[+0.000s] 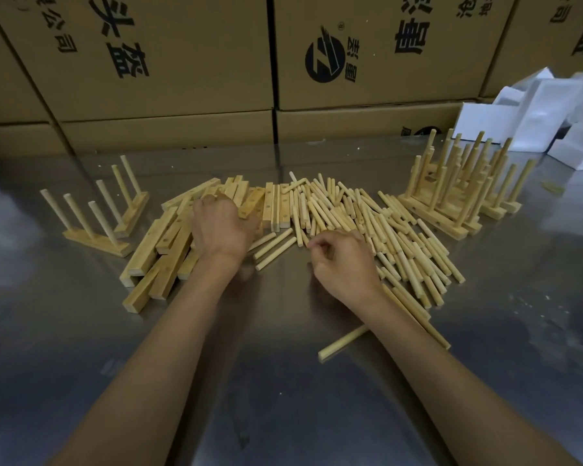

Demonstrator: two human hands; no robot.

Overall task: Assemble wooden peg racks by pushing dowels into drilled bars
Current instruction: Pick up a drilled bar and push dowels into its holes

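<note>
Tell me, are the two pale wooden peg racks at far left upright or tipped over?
Upright: both pale wooden peg racks rest on their bars, dowels pointing up.

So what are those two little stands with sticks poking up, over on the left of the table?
The two finished peg racks look like pale, unfinished wood. Each is a flat rectangular bar lying on the shiny metal table, with three round dowels standing up from it, leaning slightly in this wide view. They sit side by side, close together, left of the pile of loose drilled bars. Neither hand touches them; whether the two bars touch each other is unclear.
</note>
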